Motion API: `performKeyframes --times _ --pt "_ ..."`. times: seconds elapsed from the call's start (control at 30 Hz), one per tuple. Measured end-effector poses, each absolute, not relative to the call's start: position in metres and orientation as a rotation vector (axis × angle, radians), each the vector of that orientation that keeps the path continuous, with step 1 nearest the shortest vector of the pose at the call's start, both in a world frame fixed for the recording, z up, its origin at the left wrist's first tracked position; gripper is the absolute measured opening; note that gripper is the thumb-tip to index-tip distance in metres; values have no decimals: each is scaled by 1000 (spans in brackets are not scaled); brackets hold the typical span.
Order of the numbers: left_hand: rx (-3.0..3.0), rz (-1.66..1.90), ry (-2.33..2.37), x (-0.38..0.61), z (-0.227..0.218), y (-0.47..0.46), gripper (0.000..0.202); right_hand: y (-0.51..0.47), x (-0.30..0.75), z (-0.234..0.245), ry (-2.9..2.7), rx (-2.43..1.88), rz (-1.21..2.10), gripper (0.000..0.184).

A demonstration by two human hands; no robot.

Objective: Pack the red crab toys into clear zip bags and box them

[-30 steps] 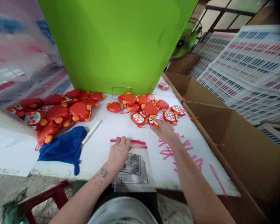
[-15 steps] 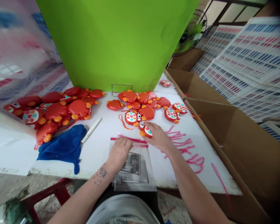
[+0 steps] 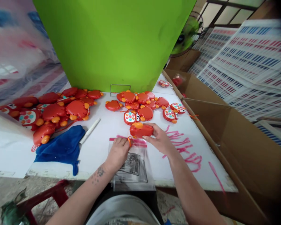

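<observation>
My right hand (image 3: 160, 139) grips a red and orange plastic toy (image 3: 140, 130) and holds it just above the red zip strip of a clear plastic bag (image 3: 133, 165). That bag lies flat at the near edge of the white table (image 3: 103, 131), with a printed label showing through it. My left hand (image 3: 118, 152) rests on the bag, its fingers curled at the bag's mouth beside the toy's orange cord. Behind them lies a cluster of the same toys (image 3: 145, 104).
A bigger heap of red toys (image 3: 51, 112) fills the left of the table, with a blue cloth (image 3: 62, 147) and a white stick (image 3: 90, 130) in front. A green panel (image 3: 114, 43) stands behind. Open cardboard boxes (image 3: 227, 140) line the right side, printed sheets (image 3: 253, 62) beyond.
My right hand reached into the toy cluster, took one toy and brought it back to the bag's mouth, turning its red back upward. My left hand stayed on the bag.
</observation>
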State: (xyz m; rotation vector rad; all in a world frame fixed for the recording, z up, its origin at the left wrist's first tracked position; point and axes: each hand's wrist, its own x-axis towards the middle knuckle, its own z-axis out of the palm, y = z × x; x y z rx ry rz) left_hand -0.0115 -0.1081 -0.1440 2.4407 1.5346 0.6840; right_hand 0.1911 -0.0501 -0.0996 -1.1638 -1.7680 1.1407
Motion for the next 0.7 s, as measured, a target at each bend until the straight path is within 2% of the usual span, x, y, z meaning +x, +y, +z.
performKeyframes --times 0.33,0.43,0.57,0.7 --pt "2360 964 1658 -11 -143 -109 13 -39 163 -121 -2059 -1171 1101 40" --pt "2330 1027 1644 -11 -141 -109 7 -44 156 -122 -2252 -1149 954 39" --pt "2146 1132 1514 -12 -138 -106 5 -52 163 -119 -2140 -1446 672 39" --pt "1929 1061 1421 -16 -130 -105 8 -65 175 -121 -2021 -1666 642 36"
